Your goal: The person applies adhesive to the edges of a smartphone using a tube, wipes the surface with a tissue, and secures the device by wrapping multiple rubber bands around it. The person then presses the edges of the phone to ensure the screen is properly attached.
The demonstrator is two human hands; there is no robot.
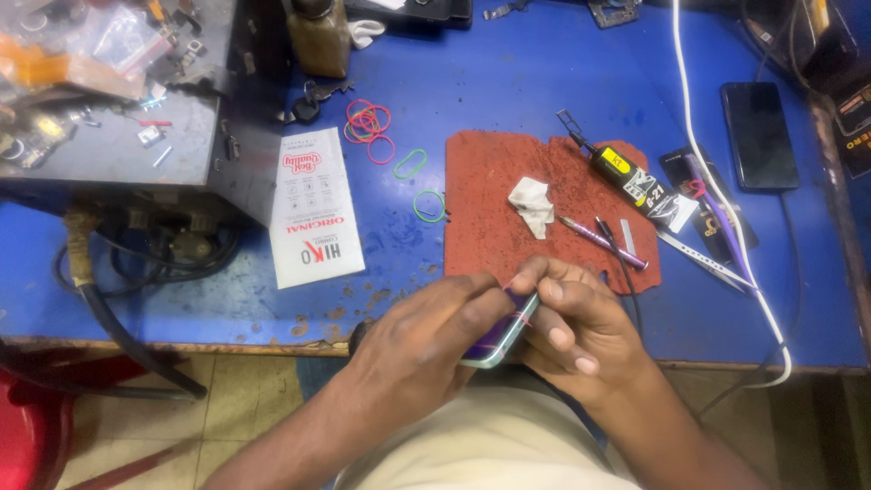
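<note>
While both hands work at the near edge of the blue tabletop (544, 100), a slim phone (501, 338) with a purple face and pale green rim is held between them, just off the edge and above the person's lap. The left hand (422, 340) has its grip closed around the lower part of the phone, thumb lying across the face. The right hand (572, 322) holds the upper part in a narrow grip, its fingertips (544, 290) pinched at the top edge. A thin red rubber band (519, 318) is seen crossing the phone near that end; at least one wrap appears in place, though whether it is fully seated cannot be told.

On the tabletop beyond the hands lies a worn red mat (490, 200) carrying a crumpled white cloth (531, 204) and a pen-like tool (603, 243). Loose rubber bands (367, 122), red and green, lie towards the middle, unused. A white printed packet (313, 209) sits beside them. A glue tube (626, 177) and a second, dark phone (758, 136) lie towards the right edge, with a white cable (717, 191) running across. A grey machine housing (136, 118) occupies the far left corner.
</note>
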